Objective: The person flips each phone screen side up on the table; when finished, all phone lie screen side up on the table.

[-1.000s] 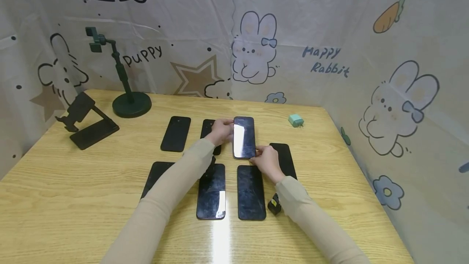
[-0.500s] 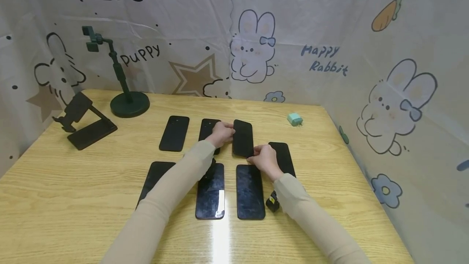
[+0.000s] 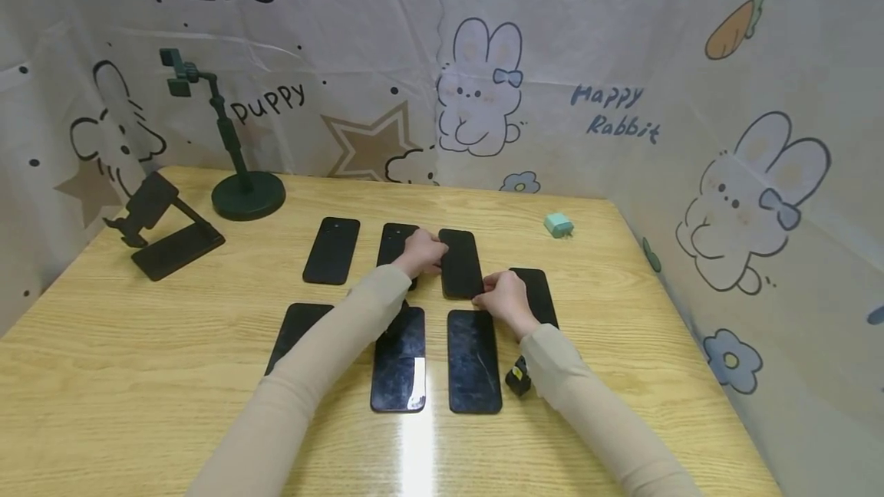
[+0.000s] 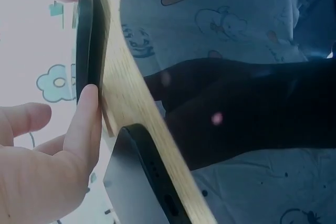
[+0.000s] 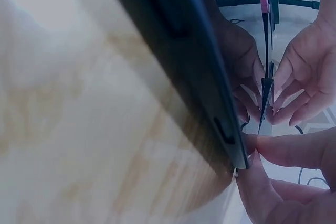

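A black smartphone (image 3: 460,263) lies about flat in the back row, between both hands. My left hand (image 3: 423,250) touches its left edge; in the left wrist view a straight finger (image 4: 84,114) rests against the phone's side and the thumb stays apart. At the lower right corner, my right hand (image 3: 506,299) has its fingers bent around the edge, and the right wrist view shows thumb and finger (image 5: 254,182) meeting there. Under the left hand is a second black phone (image 3: 394,236), partly covered. Beside the right hand lies another dark phone (image 3: 541,294), partly hidden.
More phones lie around: one at back left (image 3: 331,250), one partly under the left sleeve (image 3: 293,332), and two glossy ones in front, a left phone (image 3: 399,363) and a right phone (image 3: 474,363). A black folding stand (image 3: 179,248), a green phone stand (image 3: 249,196) and a mint charger (image 3: 558,225) sit farther off.
The middle back phone has tipped down from a tilted, light-reflecting pose to lying about flat. My left hand has shifted slightly down and right; the right hand stays at the corner.
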### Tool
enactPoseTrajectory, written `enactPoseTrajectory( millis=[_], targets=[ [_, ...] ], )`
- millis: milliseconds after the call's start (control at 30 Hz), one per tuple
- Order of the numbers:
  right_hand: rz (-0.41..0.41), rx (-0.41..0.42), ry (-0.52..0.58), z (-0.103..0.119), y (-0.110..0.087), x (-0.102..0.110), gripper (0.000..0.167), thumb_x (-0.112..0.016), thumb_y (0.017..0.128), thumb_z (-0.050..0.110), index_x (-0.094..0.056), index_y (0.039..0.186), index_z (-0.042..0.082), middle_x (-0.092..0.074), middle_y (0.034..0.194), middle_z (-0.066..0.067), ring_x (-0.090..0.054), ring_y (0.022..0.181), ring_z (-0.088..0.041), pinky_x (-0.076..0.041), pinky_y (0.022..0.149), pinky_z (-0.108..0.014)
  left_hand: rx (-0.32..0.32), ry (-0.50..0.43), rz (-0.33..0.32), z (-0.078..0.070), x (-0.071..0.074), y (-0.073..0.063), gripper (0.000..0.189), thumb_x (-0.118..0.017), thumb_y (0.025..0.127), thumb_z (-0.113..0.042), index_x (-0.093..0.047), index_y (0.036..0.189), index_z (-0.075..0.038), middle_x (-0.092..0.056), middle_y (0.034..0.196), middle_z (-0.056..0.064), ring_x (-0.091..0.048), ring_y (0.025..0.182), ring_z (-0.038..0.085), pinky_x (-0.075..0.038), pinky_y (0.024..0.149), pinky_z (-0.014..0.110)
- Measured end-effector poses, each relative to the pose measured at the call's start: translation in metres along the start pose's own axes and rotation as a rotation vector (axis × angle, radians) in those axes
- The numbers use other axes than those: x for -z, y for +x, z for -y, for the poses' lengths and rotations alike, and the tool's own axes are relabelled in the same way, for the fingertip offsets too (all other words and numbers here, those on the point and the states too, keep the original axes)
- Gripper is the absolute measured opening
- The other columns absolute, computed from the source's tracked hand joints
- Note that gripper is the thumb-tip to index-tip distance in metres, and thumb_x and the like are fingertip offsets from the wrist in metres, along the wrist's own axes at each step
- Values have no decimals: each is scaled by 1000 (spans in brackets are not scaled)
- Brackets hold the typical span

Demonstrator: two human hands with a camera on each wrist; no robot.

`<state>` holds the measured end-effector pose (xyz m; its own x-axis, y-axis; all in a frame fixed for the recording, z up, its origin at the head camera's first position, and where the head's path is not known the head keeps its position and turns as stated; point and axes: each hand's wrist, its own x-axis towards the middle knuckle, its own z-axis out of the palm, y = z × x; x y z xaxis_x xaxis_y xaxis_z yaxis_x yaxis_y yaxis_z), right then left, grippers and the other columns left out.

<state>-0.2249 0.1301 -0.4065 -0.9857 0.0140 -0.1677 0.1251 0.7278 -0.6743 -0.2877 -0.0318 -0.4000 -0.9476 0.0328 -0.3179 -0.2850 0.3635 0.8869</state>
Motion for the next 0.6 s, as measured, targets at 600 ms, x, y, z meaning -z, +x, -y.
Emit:
enactPoseTrajectory(
  millis=[600],
  targets=[
    [6, -40, 4, 3, 0, -1, 44, -74, 80, 3, -62, 121, -7, -66, 111, -21, -71, 87, -24, -55, 83, -36, -92, 278, 27, 3, -1, 0, 26, -52, 98, -15, -63, 80, 1, -42, 55, -2, -45, 49, 10, -34, 49, 21]
  ],
)
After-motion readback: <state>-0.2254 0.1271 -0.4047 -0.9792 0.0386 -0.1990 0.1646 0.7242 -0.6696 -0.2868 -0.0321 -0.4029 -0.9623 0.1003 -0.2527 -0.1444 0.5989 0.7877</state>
